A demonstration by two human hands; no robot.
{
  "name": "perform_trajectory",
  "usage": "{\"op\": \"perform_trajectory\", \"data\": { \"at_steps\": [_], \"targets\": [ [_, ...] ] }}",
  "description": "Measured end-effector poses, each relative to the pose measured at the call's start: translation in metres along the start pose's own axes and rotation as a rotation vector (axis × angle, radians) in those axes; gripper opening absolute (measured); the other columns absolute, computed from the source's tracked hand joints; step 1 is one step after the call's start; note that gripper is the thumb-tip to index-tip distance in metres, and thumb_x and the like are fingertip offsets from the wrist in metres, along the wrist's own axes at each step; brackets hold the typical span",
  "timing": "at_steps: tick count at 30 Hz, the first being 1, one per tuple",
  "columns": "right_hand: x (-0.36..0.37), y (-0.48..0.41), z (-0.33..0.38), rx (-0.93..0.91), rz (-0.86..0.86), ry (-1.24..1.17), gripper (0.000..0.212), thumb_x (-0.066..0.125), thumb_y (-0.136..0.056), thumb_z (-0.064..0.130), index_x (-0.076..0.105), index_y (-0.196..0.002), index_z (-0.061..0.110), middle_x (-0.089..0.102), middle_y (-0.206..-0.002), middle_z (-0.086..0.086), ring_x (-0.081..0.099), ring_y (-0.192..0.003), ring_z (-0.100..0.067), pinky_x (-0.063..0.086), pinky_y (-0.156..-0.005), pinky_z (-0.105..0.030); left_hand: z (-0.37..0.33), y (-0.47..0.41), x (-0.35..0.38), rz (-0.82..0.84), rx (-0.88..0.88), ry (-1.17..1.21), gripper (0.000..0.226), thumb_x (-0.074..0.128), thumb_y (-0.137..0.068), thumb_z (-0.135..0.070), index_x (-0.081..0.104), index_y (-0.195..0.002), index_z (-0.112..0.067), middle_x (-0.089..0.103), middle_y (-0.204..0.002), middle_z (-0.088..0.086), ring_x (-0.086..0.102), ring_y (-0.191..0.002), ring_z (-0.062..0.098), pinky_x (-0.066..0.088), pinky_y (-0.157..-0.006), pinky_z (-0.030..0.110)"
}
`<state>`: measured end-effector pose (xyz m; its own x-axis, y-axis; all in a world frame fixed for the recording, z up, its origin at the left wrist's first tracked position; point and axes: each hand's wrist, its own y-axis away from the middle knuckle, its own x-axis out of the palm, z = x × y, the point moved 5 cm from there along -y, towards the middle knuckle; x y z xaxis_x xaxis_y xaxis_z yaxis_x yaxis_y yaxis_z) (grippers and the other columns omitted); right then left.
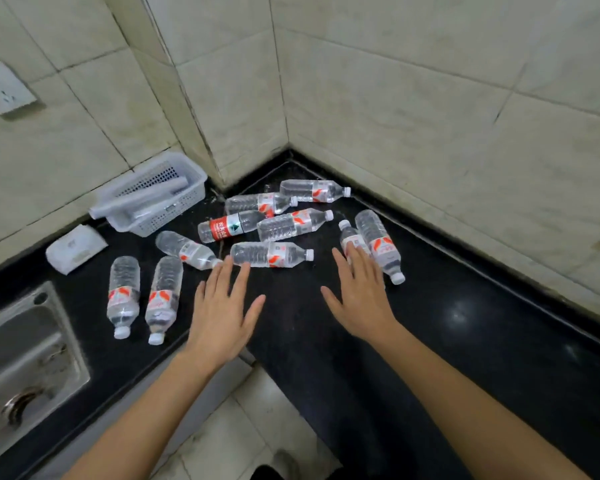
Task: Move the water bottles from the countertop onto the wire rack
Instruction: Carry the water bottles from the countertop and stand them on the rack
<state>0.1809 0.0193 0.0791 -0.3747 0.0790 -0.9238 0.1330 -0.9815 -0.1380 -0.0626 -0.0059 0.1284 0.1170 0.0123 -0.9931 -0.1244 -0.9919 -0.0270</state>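
Head view: ten water bottles point(271, 254) are seen lying on their sides on the black countertop point(465, 323), scattered from nine o'clock to two o'clock around the hands. Both hands are spread flat and nothing is pinched. The left hand point(222, 306) is stretched toward twelve o'clock, its fingertips at the base of the nearest bottle. The right hand point(361, 292) is reached toward one o'clock, its fingertips over a small bottle point(347, 234) beside a longer one point(378, 244). No wire rack is visible.

A roll is judged the main risk: a round bottle nudged by flat fingers could be sent into its neighbours, or toward the sink point(28, 362) at eight o'clock. A smooth plastic wall could also be lost from a loose grasp.
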Motion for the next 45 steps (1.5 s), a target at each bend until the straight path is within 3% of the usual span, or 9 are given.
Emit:
{"op": "perform_trajectory", "data": {
  "at_steps": [7, 14, 17, 20, 26, 29, 33, 36, 45],
  "targets": [
    [0.026, 0.012, -0.08, 0.425, 0.127, -0.008, 0.077, 0.064, -0.095, 0.04, 0.031, -0.157, 0.01, 0.033, -0.161, -0.021, 0.032, -0.149, -0.042, 0.033, -0.118, -0.052, -0.025, -0.081, 0.085, 0.249, 0.259, 0.09, 0.07, 0.039, -0.103, -0.053, 0.025, -0.16, -0.016, 0.02, -0.167, 0.015, 0.018, -0.155, 0.034, 0.025, -0.122, 0.053],
    [0.044, 0.019, -0.131, 0.994, 0.039, -0.432, 0.067, 0.06, -0.102, 0.031, 0.029, -0.159, 0.012, 0.039, -0.159, -0.016, 0.041, -0.145, -0.031, 0.032, -0.118, -0.036, -0.064, -0.152, 0.154, 0.594, 0.319, 0.389, 0.075, 0.048, -0.103, -0.045, 0.015, -0.161, -0.011, 0.02, -0.167, 0.015, 0.019, -0.155, 0.03, 0.021, -0.123, 0.041],
    [0.056, 0.005, -0.142, 1.092, -0.038, -0.501, 0.064, 0.058, -0.103, 0.031, 0.031, -0.158, 0.012, 0.041, -0.159, -0.017, 0.046, -0.143, -0.032, 0.036, -0.118, -0.042, -0.096, -0.178, 0.17, 0.736, 0.078, 0.636, 0.076, 0.052, -0.101, -0.047, 0.02, -0.159, -0.011, 0.047, -0.146, 0.01, 0.045, -0.139, 0.028, 0.039, -0.114, 0.039],
    [0.067, -0.013, -0.151, 1.151, -0.103, -0.556, 0.063, 0.055, -0.104, 0.034, 0.03, -0.159, 0.014, 0.039, -0.16, -0.015, 0.043, -0.145, -0.031, 0.035, -0.119, -0.041, -0.125, -0.19, 0.193, 0.905, -0.326, 0.944, 0.078, 0.055, -0.098, -0.053, 0.025, -0.157, -0.011, 0.048, -0.142, 0.003, 0.055, -0.123, 0.025, 0.051, -0.091, 0.039],
    [0.097, -0.038, -0.168, 1.193, -0.01, -0.692, 0.057, 0.041, -0.109, 0.036, 0.028, -0.161, 0.014, 0.036, -0.163, -0.013, 0.032, -0.152, -0.03, 0.026, -0.122, -0.04, -0.153, -0.224, 0.231, 0.785, -0.481, 1.023, 0.087, 0.071, -0.081, -0.061, 0.04, -0.147, -0.015, 0.056, -0.142, 0.005, 0.058, -0.122, 0.027, 0.053, -0.097, 0.046],
    [0.106, -0.031, -0.172, 1.264, -0.126, -0.825, 0.038, 0.054, -0.105, 0.029, 0.056, -0.141, 0.019, 0.063, -0.137, -0.008, 0.061, -0.125, -0.027, 0.047, -0.111, -0.043, -0.16, -0.229, 0.242, 0.768, -0.483, 1.051, 0.085, 0.077, -0.073, -0.058, 0.044, -0.145, -0.024, 0.058, -0.138, 0.001, 0.062, -0.117, 0.025, 0.054, -0.098, 0.048],
    [0.115, 0.0, -0.159, 1.348, -0.26, -1.17, 0.031, 0.061, -0.102, 0.013, 0.057, -0.132, 0.007, 0.068, -0.094, -0.007, 0.067, -0.082, -0.02, 0.062, -0.088, -0.04, -0.161, -0.219, 0.237, 0.708, -0.332, 0.976, 0.089, 0.075, -0.063, -0.063, 0.05, -0.139, -0.025, 0.063, -0.131, -0.002, 0.063, -0.118, 0.023, 0.055, -0.099, 0.045],
    [0.1, 0.042, -0.148, 1.395, -0.323, -1.214, 0.027, 0.061, -0.101, 0.007, 0.058, -0.129, 0.007, 0.066, -0.089, -0.004, 0.063, -0.075, -0.013, 0.058, -0.068, -0.021, -0.162, -0.203, 0.228, 0.669, -0.201, 0.862, 0.073, 0.074, -0.083, -0.046, 0.044, -0.145, -0.022, 0.058, -0.134, 0.004, 0.062, -0.119, 0.026, 0.053, -0.1, 0.044],
    [0.014, 0.159, -0.149, 1.501, -0.716, -1.121, 0.025, 0.083, -0.086, 0.021, 0.072, -0.107, 0.013, 0.072, -0.093, -0.004, 0.062, -0.075, -0.009, 0.052, -0.075, -0.023, -0.181, -0.133, 0.223, 0.789, -0.137, 0.588, 0.092, 0.09, -0.066, -0.03, 0.024, -0.128, -0.021, 0.049, -0.132, 0.013, 0.056, -0.119, 0.035, 0.051, -0.1, 0.052]
  ]
}}
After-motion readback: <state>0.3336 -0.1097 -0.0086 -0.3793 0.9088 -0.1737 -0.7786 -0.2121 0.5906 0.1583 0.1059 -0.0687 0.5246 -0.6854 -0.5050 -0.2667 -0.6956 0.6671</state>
